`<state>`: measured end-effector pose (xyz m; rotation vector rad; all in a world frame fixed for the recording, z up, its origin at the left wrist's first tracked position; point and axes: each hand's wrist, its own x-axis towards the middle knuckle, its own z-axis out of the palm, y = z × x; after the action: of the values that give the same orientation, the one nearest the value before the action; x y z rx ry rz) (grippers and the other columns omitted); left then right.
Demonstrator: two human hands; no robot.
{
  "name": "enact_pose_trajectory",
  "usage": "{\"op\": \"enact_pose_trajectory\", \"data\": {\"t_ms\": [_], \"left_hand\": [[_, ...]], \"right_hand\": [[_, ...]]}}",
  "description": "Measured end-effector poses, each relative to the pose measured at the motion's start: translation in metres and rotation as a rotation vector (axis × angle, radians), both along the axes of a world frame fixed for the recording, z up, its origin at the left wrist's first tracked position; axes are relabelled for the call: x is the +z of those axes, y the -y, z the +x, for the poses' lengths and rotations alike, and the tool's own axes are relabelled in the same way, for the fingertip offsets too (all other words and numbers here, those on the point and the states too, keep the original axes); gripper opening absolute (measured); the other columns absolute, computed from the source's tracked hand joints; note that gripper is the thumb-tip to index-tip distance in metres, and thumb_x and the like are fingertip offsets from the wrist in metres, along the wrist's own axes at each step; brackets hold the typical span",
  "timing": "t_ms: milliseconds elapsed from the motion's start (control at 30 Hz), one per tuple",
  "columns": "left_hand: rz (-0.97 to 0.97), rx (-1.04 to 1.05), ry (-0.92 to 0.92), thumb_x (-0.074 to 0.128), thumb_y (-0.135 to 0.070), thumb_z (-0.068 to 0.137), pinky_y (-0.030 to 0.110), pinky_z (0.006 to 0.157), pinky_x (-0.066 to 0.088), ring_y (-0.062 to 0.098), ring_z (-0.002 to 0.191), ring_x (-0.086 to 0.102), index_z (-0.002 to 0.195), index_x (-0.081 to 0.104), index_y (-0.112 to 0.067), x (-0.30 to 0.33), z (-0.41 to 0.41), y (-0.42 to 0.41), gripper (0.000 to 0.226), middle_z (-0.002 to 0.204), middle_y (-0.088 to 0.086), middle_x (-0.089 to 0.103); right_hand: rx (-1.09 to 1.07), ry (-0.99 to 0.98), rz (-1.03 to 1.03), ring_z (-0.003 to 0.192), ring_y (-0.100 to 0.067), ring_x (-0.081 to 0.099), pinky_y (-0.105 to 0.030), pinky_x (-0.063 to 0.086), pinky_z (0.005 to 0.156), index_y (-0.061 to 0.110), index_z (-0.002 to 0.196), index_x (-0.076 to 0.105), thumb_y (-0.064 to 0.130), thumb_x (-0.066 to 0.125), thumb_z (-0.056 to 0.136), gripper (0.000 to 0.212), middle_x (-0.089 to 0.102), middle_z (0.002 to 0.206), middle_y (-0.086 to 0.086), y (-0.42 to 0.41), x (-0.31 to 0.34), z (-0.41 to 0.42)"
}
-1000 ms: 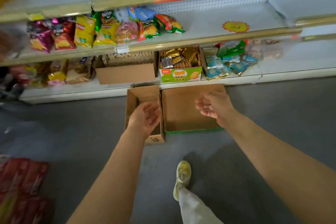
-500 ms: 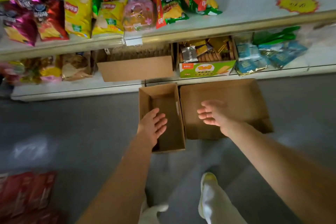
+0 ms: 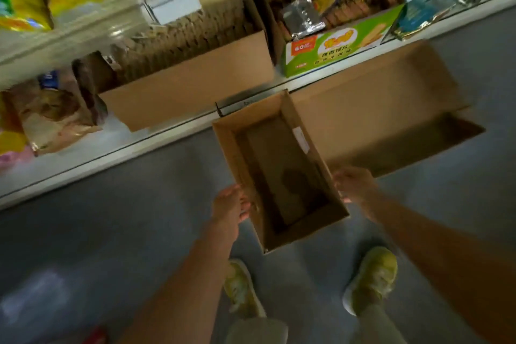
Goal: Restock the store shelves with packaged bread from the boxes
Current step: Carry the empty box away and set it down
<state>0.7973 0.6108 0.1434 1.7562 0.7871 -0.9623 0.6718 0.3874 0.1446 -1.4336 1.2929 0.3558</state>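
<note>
Nearest, the left hand (image 3: pixel 230 205) and right hand (image 3: pixel 354 184) reach down to either long side of the narrow empty brown cardboard box (image 3: pixel 279 173) on the grey floor (image 3: pixel 125 232), fingers at its walls, though blur hides whether they grip. The step looks like clearing this emptied box; lifting needs both sides clamped evenly. Beyond, a wide flat cardboard tray (image 3: pixel 377 109) lies, then packaged bread (image 3: pixel 53 112) on the white bottom shelf (image 3: pixel 111 148)
</note>
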Motion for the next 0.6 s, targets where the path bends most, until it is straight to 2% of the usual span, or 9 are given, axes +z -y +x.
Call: {"op": "enact_pose_trajectory", "data": {"t_ms": [67, 100, 167, 233, 300, 333, 433, 500, 600], "left_hand": [[0.045, -0.079, 0.007, 0.047, -0.015, 0.103, 0.033, 0.075, 0.048, 0.019, 0.088, 0.06, 0.125, 0.056, -0.017, -0.043, 0.012, -0.012, 0.024, 0.103, 0.006, 0.062], [0.074, -0.122, 0.006, 0.048, -0.016, 0.102, 0.035, 0.08, 0.048, 0.022, 0.1, 0.06, 0.13, 0.054, -0.015, -0.067, 0.015, -0.016, 0.029, 0.115, 0.008, 0.06], [0.11, -0.199, -0.025, 0.049, -0.02, 0.101, 0.036, 0.088, 0.047, 0.028, 0.122, 0.055, 0.143, 0.045, -0.014, -0.11, 0.015, -0.021, 0.042, 0.139, 0.01, 0.052], [0.141, -0.238, -0.047, 0.052, -0.021, 0.099, 0.039, 0.102, 0.045, 0.031, 0.132, 0.047, 0.151, 0.034, -0.012, -0.151, 0.01, -0.022, 0.055, 0.15, 0.013, 0.042], [0.183, -0.277, -0.074, 0.058, -0.022, 0.096, 0.044, 0.108, 0.044, 0.033, 0.132, 0.047, 0.151, 0.032, -0.01, -0.185, 0.0, -0.022, 0.062, 0.15, 0.013, 0.043], [0.207, -0.291, -0.083, 0.06, -0.023, 0.095, 0.046, 0.107, 0.045, 0.034, 0.129, 0.049, 0.151, 0.032, -0.01, -0.2, -0.005, -0.023, 0.064, 0.147, 0.012, 0.045], [0.285, -0.309, -0.005, 0.059, -0.028, 0.097, 0.052, 0.102, 0.048, 0.037, 0.124, 0.054, 0.148, 0.04, -0.012, -0.231, -0.019, -0.025, 0.057, 0.142, 0.013, 0.052], [0.321, -0.318, 0.082, 0.056, -0.03, 0.098, 0.052, 0.099, 0.05, 0.036, 0.119, 0.058, 0.138, 0.051, -0.01, -0.24, -0.023, -0.027, 0.045, 0.135, 0.013, 0.059], [0.336, -0.329, 0.126, 0.057, -0.023, 0.096, 0.05, 0.098, 0.051, 0.034, 0.115, 0.061, 0.128, 0.06, -0.01, -0.237, -0.021, -0.032, 0.035, 0.127, 0.01, 0.064]], "right_hand": [[0.061, -0.038, -0.088, 0.099, -0.029, 0.06, -0.042, 0.051, 0.086, 0.016, 0.102, 0.062, 0.013, 0.054, 0.097, 0.01, 0.063, 0.106, -0.011, -0.009, -0.041, 0.005], [0.094, -0.067, -0.117, 0.101, -0.028, 0.06, -0.042, 0.052, 0.087, 0.017, 0.11, 0.061, 0.016, 0.053, 0.097, 0.015, 0.063, 0.109, -0.01, -0.011, -0.06, 0.007], [0.18, -0.122, -0.203, 0.104, -0.028, 0.06, -0.042, 0.053, 0.086, 0.02, 0.126, 0.054, 0.024, 0.052, 0.097, 0.03, 0.06, 0.117, -0.008, -0.011, -0.1, 0.011], [0.255, -0.159, -0.258, 0.104, -0.028, 0.059, -0.044, 0.055, 0.083, 0.023, 0.133, 0.048, 0.029, 0.052, 0.096, 0.038, 0.059, 0.121, -0.009, -0.007, -0.139, 0.013], [0.296, -0.209, -0.261, 0.091, -0.023, 0.06, -0.034, 0.052, 0.065, 0.022, 0.131, 0.046, 0.029, 0.051, 0.097, 0.036, 0.059, 0.116, -0.008, -0.003, -0.171, 0.01], [0.315, -0.234, -0.256, 0.087, -0.021, 0.059, -0.032, 0.05, 0.062, 0.021, 0.129, 0.048, 0.029, 0.051, 0.097, 0.034, 0.06, 0.114, -0.007, 0.0, -0.182, 0.008], [0.375, -0.306, -0.304, 0.09, -0.026, 0.063, -0.045, 0.056, 0.079, 0.014, 0.116, 0.058, 0.027, 0.051, 0.097, 0.024, 0.065, 0.105, -0.009, 0.008, -0.208, -0.003], [0.429, -0.319, -0.34, 0.085, -0.028, 0.064, -0.044, 0.057, 0.078, 0.008, 0.111, 0.06, 0.021, 0.052, 0.097, 0.022, 0.065, 0.098, -0.01, 0.013, -0.217, -0.006], [0.489, -0.335, -0.378, 0.08, -0.024, 0.061, -0.039, 0.055, 0.073, 0.006, 0.103, 0.059, 0.014, 0.05, 0.096, 0.014, 0.061, 0.088, -0.008, 0.014, -0.215, -0.006]]}}
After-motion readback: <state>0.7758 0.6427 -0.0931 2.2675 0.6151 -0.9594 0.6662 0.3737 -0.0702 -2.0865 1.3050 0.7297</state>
